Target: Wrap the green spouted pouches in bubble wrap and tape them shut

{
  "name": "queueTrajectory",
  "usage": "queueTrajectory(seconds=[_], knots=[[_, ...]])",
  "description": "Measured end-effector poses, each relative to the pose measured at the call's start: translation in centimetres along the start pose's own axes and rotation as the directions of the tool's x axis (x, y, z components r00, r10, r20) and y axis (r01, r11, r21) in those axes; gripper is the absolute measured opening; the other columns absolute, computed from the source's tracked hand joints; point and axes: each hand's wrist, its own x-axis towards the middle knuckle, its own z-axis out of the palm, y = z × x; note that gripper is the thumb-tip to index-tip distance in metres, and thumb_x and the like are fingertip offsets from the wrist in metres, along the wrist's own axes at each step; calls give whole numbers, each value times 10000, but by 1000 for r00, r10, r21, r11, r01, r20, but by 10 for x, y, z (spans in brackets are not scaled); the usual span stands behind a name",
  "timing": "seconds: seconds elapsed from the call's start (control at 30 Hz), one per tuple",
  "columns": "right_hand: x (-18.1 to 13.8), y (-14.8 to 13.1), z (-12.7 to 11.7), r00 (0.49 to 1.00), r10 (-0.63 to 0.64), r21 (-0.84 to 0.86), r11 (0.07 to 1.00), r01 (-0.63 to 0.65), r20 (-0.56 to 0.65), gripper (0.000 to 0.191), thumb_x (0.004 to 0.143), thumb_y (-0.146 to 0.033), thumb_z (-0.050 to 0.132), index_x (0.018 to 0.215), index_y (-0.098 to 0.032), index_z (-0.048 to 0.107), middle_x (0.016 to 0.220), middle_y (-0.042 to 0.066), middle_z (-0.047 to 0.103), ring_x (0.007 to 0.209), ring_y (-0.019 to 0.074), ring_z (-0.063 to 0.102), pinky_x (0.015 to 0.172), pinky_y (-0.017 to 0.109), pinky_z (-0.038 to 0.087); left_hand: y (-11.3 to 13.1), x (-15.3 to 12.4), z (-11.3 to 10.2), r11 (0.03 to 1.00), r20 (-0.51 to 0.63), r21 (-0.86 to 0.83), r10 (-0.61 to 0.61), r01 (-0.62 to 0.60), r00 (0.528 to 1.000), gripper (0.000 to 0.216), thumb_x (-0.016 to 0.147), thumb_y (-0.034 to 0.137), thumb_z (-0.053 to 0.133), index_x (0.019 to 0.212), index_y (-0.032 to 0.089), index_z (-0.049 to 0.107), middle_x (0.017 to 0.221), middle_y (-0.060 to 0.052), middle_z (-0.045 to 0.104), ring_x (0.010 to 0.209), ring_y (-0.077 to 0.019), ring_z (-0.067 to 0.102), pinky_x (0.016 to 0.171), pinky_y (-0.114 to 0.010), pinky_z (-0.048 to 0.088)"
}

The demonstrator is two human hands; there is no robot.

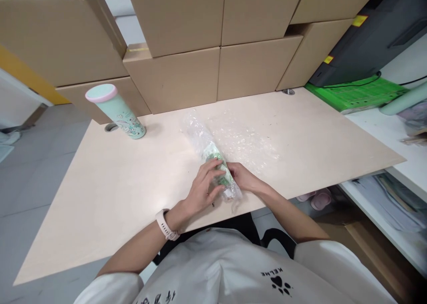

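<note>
A long package in clear bubble wrap (196,128), with a green and white patterned thing (211,152) inside, lies slanted on the table near its front edge. What kind of thing it is cannot be made out through the wrap. My left hand (203,184), a pale watch on its wrist, rests on the package from the left, fingers spread and slightly bent over it, thumb apart. From the right, my right hand (245,177) grips the package's side; its fingertips are mostly hidden behind the wrap.
Another sheet of bubble wrap (247,139) lies flat behind the package. A mint tumbler with a pink rim (122,112) stands at the back left. Cardboard boxes (187,79) line the table's far edge. To the right are a green crate (356,95) and a white shelf (376,130).
</note>
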Motion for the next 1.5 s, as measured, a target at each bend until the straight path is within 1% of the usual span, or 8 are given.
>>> queueTrajectory(seconds=[0.2,0.5,0.73,0.87,1.0,1.17,1.3,1.5], knots=[[-6,5,-8,973,-33,-362,931,-54,-230,105,834,-258,649,765,-203,706,856,56,709,905,238,642,749,301,485,-13,-3,11,980,174,197,-18,-17,985,497,1033,326,463,1518,272,373,1587,-116,409,1532,-272,268,1232,-553,264],[-11,10,-25,927,152,83,988,-131,-344,377,947,-461,545,1213,-225,674,980,53,740,876,203,688,786,328,537,-13,-6,19,915,370,403,-136,-27,919,662,1060,400,326,1625,247,16,1682,-103,167,1573,-257,63,1270,-532,105],[-13,6,-24,949,98,-114,984,-137,-300,399,889,-455,652,1224,-240,680,994,55,699,922,210,662,820,339,531,-13,-4,17,951,367,304,-169,53,915,618,1043,429,397,1598,235,207,1675,-124,203,1572,-270,100,1261,-551,151],[-12,6,-22,943,75,-226,962,-153,-323,353,901,-409,637,1203,-234,690,939,41,682,821,190,640,763,330,512,-7,-2,4,941,92,178,-308,289,947,455,986,356,533,1420,226,488,1621,-149,321,1518,-313,271,1199,-561,299],[-11,6,-21,929,-52,-476,868,-139,-367,248,901,-336,644,1115,-232,717,939,49,699,903,231,620,831,374,476,-5,0,-10,771,-89,-174,-632,613,770,315,921,289,599,1223,212,551,1267,-130,613,1160,-257,615,967,-467,513],[-12,9,-24,935,-77,-534,836,-129,-346,236,924,-337,627,1115,-226,708,968,56,699,877,215,637,813,351,472,-1,7,-15,367,218,-601,-780,710,587,416,852,280,694,1176,239,436,881,0,672,736,-162,681,741,-360,564],[-12,9,-24,961,-30,-429,898,-94,-275,246,934,-363,611,1105,-223,719,987,47,694,803,175,639,752,311,478,4,10,-13,370,169,-698,-747,614,643,420,833,287,738,1117,242,432,772,45,655,664,-139,665,692,-314,564],[-10,0,-19,996,-84,-297,952,80,-1,264,981,-336,512,1058,-227,740,937,51,662,832,172,618,724,286,466,12,3,-11,765,-30,-540,-434,351,900,277,916,275,653,1147,224,509,1030,-51,651,902,-168,663,838,-356,562]])
